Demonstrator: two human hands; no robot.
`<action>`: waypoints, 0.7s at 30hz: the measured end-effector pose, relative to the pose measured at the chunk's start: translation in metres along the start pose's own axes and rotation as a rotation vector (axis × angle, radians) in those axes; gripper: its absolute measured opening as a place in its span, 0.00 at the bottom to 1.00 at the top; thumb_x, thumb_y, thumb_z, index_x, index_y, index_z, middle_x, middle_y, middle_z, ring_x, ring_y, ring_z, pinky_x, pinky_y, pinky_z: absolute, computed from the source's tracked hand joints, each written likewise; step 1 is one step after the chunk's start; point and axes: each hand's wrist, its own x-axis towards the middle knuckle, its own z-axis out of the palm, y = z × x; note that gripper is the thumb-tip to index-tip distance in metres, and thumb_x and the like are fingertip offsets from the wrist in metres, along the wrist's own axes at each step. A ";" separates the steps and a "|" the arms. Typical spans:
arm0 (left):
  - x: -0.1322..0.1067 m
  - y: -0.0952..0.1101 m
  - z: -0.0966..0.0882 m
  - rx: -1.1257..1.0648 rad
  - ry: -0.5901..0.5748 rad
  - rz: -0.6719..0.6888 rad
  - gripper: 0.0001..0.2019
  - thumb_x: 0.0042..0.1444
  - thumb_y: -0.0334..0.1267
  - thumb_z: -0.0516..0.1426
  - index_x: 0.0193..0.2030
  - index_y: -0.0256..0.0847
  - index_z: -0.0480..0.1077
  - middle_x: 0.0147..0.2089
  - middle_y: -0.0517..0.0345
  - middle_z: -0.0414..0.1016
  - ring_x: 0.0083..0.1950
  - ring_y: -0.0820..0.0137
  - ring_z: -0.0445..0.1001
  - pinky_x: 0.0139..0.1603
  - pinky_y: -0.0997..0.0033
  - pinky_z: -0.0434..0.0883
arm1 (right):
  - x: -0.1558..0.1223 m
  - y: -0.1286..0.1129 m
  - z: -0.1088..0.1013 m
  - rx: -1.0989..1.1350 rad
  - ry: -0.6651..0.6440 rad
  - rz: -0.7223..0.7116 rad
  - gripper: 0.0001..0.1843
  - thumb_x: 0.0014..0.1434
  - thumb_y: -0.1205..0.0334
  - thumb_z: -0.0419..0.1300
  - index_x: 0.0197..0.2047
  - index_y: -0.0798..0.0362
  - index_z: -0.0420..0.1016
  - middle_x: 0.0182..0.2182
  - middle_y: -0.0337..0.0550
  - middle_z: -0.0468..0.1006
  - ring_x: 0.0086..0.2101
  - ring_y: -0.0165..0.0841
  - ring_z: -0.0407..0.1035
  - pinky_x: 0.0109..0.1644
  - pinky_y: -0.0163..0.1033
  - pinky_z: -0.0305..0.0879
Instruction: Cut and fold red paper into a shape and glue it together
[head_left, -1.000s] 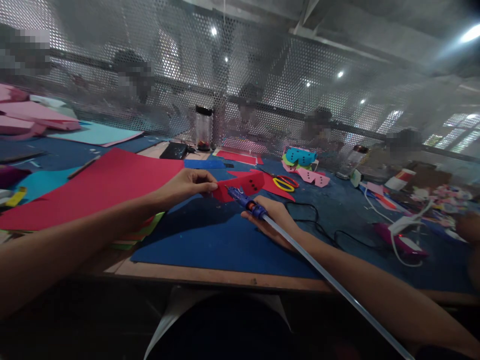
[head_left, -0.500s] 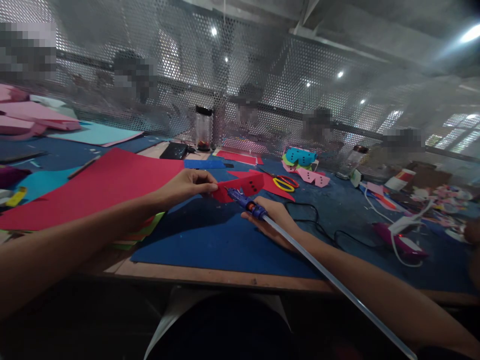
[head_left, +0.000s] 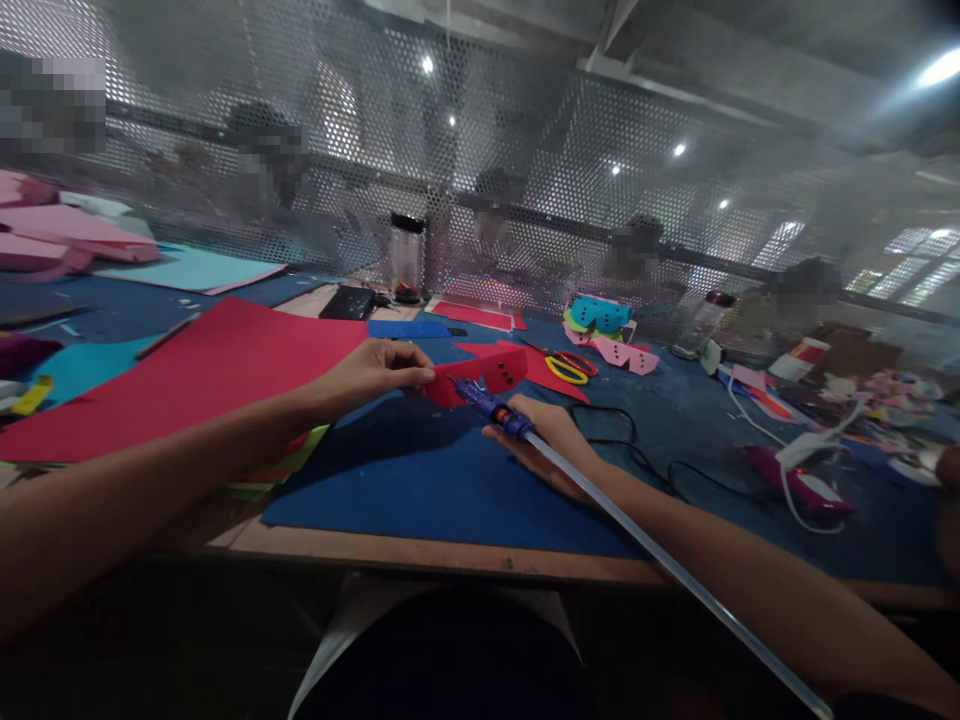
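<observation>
Between the thumb and fingers of my left hand (head_left: 390, 368) is the left end of a red paper piece (head_left: 480, 374) with black dots, raised above the blue mat (head_left: 450, 480). My right hand (head_left: 551, 435) is wrapped round a blue glue gun (head_left: 491, 405). Its nozzle points at the paper's face, close to my left fingertips; I cannot tell whether it touches. A long clear glue stick (head_left: 660, 560) runs from the gun's back over my right forearm. Behind the paper lie more red cut paper (head_left: 551, 375) and yellow- and red-handled scissors (head_left: 568, 370).
A large red sheet (head_left: 225, 370) covers the left side. Blue and pink dotted paper pieces (head_left: 602, 315) stand at the back. A black cord (head_left: 630, 430) crosses the mat at right, near a power strip (head_left: 799, 480). A lidded jar (head_left: 407, 258) stands before the perforated metal screen (head_left: 525, 120).
My hands, the red paper and the glue gun hold almost the same positions. At the far right edge, part of another person's hand has shifted slightly.
</observation>
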 end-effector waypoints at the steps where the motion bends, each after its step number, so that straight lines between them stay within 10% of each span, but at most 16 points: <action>1: 0.000 0.000 0.000 0.000 -0.001 0.003 0.14 0.55 0.50 0.66 0.36 0.39 0.79 0.32 0.58 0.78 0.34 0.71 0.73 0.36 0.72 0.69 | 0.000 0.000 0.000 -0.004 -0.002 0.000 0.21 0.63 0.43 0.64 0.32 0.50 0.65 0.26 0.36 0.72 0.27 0.30 0.67 0.32 0.33 0.56; 21: -0.002 0.005 0.000 0.009 -0.015 0.000 0.14 0.55 0.50 0.66 0.36 0.39 0.79 0.33 0.57 0.78 0.35 0.70 0.73 0.36 0.71 0.69 | -0.001 -0.003 -0.003 0.019 -0.028 0.016 0.20 0.64 0.44 0.63 0.33 0.49 0.64 0.27 0.37 0.72 0.28 0.31 0.68 0.32 0.33 0.57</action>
